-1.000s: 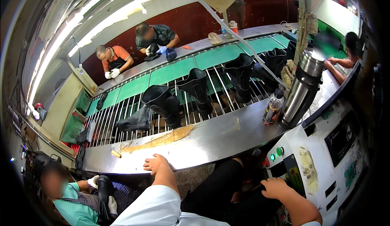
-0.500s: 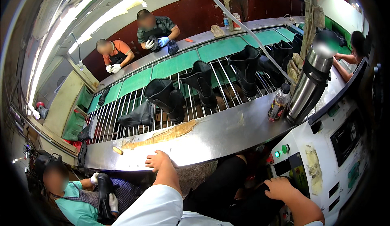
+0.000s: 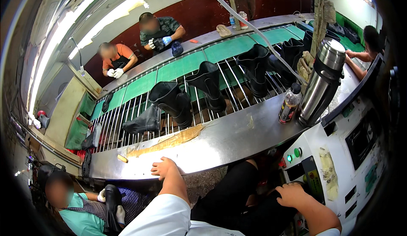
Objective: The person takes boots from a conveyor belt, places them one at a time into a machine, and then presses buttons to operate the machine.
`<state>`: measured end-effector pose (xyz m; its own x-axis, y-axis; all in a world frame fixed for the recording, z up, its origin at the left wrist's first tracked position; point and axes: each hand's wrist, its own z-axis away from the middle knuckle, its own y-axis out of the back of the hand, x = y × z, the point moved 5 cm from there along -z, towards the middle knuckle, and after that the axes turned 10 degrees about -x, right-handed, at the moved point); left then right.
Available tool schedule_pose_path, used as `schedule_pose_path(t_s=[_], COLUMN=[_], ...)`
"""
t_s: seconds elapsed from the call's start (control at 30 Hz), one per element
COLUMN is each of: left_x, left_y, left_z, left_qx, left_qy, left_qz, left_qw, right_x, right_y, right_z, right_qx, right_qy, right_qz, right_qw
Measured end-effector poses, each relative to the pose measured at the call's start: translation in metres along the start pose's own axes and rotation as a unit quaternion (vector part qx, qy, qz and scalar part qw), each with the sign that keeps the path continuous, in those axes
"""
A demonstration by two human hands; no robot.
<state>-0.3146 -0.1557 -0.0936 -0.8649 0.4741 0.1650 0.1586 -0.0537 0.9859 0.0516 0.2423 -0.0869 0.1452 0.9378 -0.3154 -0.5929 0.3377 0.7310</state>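
Observation:
My left hand (image 3: 164, 168) rests on the near edge of the steel bench (image 3: 231, 140), its fingers apart and a little bent, holding nothing. Beyond it, brown tape (image 3: 171, 144) is stuck to the steel, with a small tan stub (image 3: 122, 158) to the left. My right hand (image 3: 292, 195) lies over my dark-trousered knee with loosely spread fingers, beside a white control cabinet (image 3: 335, 159). Past the bench, black boots stand on a metal roller rack: one boot (image 3: 171, 104) upright, another (image 3: 206, 85) behind it, and a third (image 3: 142, 121) lying on its side.
A steel flask (image 3: 323, 81) and a dark-capped bottle (image 3: 290, 104) stand on the bench at right. A green belt (image 3: 178, 68) runs behind the rack. Co-workers in gloves work across it; another at lower left holds a black boot (image 3: 112, 206). A pale tube hangs across the view.
The view has shifted slightly. Both my hands keep their places. The co-worker at lower left has moved the held boot a little, and the far workers' hands have shifted slightly.

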Motion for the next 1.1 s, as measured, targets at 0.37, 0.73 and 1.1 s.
schedule_pose_path(t_s=[0.37,0.73,1.1], left_x=[-0.003,-0.004,-0.006], left_y=[0.014,0.004,0.003], left_z=[0.01,-0.002,-0.006], left_qx=[-0.02,-0.036,-0.034], left_qy=[-0.041,-0.026,-0.01], left_qz=[0.011,-0.035,-0.039], left_qw=[0.999,0.998,0.999], right_x=[0.001,0.001,-0.002], right_y=[0.0,-0.005,-0.001], right_z=[0.0,0.0,0.002], right_qx=[-0.008,0.006,-0.015], right_qy=[0.011,0.013,0.015], right_qz=[-0.012,-0.007,0.003], right_qw=[1.0,1.0,1.0])
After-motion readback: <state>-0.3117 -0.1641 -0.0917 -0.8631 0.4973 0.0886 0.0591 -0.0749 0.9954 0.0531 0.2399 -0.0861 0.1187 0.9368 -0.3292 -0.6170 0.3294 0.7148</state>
